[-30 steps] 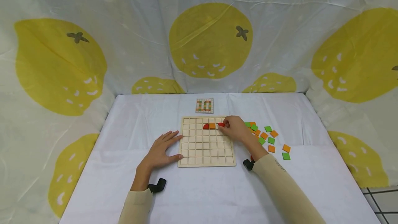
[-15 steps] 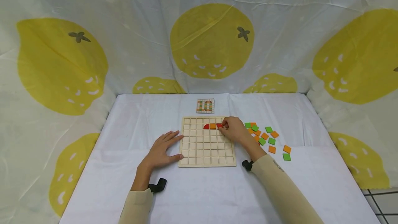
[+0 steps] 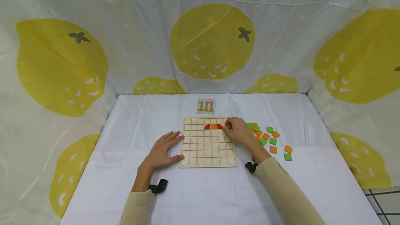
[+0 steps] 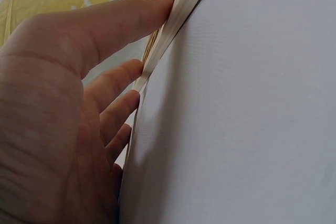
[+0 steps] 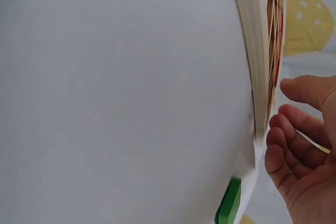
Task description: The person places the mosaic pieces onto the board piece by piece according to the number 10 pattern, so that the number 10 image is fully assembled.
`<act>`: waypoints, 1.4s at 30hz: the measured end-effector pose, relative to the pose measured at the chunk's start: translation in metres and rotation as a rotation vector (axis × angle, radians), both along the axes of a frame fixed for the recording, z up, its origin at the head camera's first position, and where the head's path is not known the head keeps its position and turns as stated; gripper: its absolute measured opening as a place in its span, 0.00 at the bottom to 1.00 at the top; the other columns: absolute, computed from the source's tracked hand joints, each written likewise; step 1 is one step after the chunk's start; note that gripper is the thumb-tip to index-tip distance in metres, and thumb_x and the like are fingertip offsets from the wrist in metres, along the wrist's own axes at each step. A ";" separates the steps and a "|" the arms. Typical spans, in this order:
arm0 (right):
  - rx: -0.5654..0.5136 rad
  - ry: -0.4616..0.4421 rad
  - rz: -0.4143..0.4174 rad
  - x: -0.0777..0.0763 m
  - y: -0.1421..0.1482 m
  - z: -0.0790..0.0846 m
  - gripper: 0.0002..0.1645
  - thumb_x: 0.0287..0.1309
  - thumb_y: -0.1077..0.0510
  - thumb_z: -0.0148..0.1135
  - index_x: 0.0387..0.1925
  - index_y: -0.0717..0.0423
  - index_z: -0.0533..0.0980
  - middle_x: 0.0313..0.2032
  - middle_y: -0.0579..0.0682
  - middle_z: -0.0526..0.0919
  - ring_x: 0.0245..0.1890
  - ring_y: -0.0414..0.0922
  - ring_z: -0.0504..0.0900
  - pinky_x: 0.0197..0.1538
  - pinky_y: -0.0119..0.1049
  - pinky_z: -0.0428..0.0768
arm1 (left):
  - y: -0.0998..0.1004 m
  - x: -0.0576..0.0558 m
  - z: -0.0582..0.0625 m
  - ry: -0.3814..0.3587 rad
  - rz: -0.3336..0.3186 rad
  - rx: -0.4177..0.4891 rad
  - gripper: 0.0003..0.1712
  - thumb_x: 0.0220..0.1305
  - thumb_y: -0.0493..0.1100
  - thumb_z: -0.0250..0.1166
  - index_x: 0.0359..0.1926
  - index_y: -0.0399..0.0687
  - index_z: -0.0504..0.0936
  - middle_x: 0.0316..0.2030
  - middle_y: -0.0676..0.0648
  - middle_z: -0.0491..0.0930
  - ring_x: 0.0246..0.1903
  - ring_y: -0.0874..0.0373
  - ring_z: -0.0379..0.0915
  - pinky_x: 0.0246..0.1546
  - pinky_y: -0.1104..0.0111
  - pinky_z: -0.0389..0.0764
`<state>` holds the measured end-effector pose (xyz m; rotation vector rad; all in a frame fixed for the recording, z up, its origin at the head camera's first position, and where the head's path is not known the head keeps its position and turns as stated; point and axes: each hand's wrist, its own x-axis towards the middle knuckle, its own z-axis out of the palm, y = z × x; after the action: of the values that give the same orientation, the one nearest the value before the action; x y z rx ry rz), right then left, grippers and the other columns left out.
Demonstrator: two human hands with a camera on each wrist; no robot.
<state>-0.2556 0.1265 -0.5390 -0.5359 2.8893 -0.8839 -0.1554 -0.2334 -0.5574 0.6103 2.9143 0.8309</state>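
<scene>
A wooden grid board (image 3: pixel 208 152) lies on the white cloth. Three pieces sit side by side in one of its upper rows: a red quarter-round (image 3: pixel 207 126), an orange square tile (image 3: pixel 214 126) and a second red quarter-round (image 3: pixel 219 126). Just right of that last piece is my right hand (image 3: pixel 239 132), its fingers loosely bent; the right wrist view shows a gap between thumb (image 5: pixel 302 90) and fingers, with nothing in it. My left hand (image 3: pixel 160 152) has its fingers spread, thumb and fingertips at the board's left edge.
Several green and orange square tiles (image 3: pixel 273 141) lie scattered right of the board, partly behind my right forearm. A small red piece (image 3: pixel 253 159) peeks out near that wrist. Beyond the board lies a small printed pattern card (image 3: pixel 206 106). A lemon-print cloth (image 3: pixel 212 41) hangs behind.
My right hand slid the second red quarter-round left beside the orange tile, then let go and drew back slightly right. My left hand has stayed put.
</scene>
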 end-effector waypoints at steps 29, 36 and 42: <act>0.121 -0.009 -0.121 0.022 0.117 0.005 0.25 0.61 0.50 0.72 0.51 0.64 0.82 0.47 0.59 0.83 0.45 0.55 0.80 0.53 0.54 0.82 | -0.002 -0.002 -0.010 0.015 -0.009 -0.008 0.47 0.58 0.68 0.69 0.76 0.64 0.68 0.78 0.53 0.62 0.80 0.45 0.51 0.77 0.42 0.52; 0.094 -0.045 -0.139 0.023 0.126 0.002 0.25 0.63 0.49 0.71 0.53 0.63 0.81 0.45 0.59 0.83 0.41 0.52 0.78 0.47 0.47 0.82 | -0.004 -0.003 -0.010 0.000 -0.006 0.004 0.47 0.58 0.68 0.69 0.76 0.65 0.68 0.78 0.54 0.62 0.80 0.46 0.50 0.78 0.42 0.52; 0.060 -0.056 -0.176 0.022 0.124 0.001 0.21 0.63 0.51 0.72 0.51 0.62 0.81 0.43 0.57 0.85 0.40 0.51 0.77 0.42 0.41 0.81 | -0.004 -0.002 -0.009 -0.012 0.000 0.004 0.46 0.58 0.69 0.69 0.76 0.67 0.68 0.78 0.55 0.61 0.80 0.47 0.49 0.78 0.43 0.51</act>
<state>-0.2335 0.2501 -0.5383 -0.2507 2.9355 -0.8149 -0.1576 -0.2369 -0.5662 0.6036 2.9029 0.8379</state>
